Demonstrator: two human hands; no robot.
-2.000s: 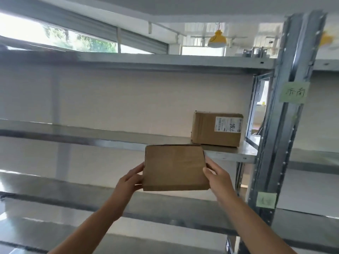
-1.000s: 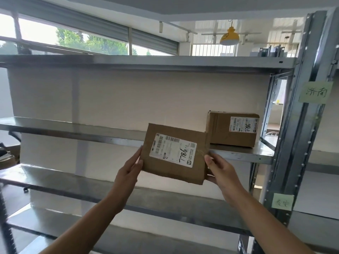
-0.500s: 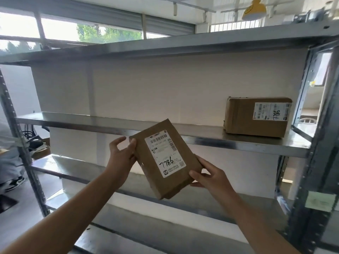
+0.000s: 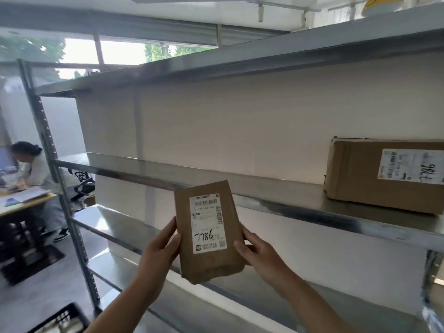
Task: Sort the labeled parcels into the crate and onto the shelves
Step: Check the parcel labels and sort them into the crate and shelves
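my left hand (image 4: 161, 251) and right hand (image 4: 258, 252) clamp the flat brown paper parcel (image 4: 208, 230) labelled 7786 upright before the grey metal shelf (image 4: 276, 200).

Far left of the frame, a seated person (image 4: 31, 164) leans over a desk (image 4: 21, 200) strewn with papers. Upper left, a window (image 4: 108, 51) shows bright daylight and green trees. Top right corner, a yellow lamp (image 4: 382, 3) peeks in, partly cut off.
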